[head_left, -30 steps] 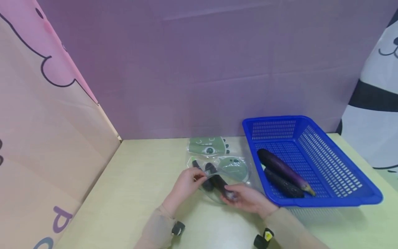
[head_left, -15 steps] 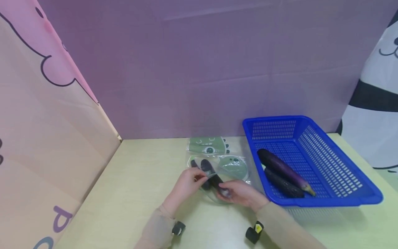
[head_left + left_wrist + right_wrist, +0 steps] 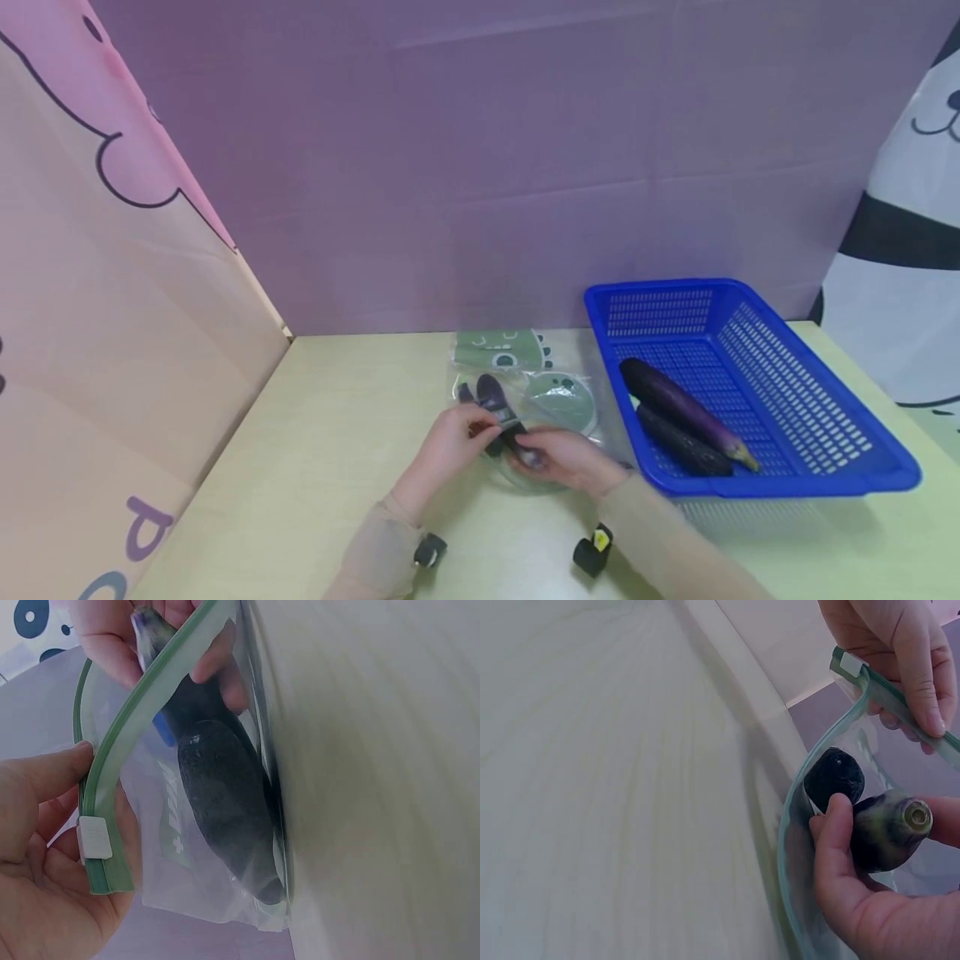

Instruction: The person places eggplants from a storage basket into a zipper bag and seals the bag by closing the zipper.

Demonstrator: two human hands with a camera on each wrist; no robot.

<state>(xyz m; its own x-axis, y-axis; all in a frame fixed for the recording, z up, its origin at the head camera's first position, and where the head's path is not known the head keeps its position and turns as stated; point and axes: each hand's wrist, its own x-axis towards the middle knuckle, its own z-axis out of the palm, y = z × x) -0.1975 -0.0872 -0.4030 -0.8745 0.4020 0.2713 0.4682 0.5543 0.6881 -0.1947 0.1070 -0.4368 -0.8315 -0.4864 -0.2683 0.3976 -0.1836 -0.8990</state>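
Shifts eggplant [image 3: 885, 840] left and deeper into clear slider bag [image 3: 142, 697] with right hand [image 3: 566, 457], grasping stem end [image 3: 916, 817]; pinches bag with left hand [image 3: 459, 429]. Appears mid-insertion, beside dark vegetable [image 3: 834, 778] inside; seems to call next for pushing stem end in.

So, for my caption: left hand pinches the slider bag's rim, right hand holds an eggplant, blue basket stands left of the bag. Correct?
Not left: the head view shows the blue basket right of the slider bag. The rest holds.
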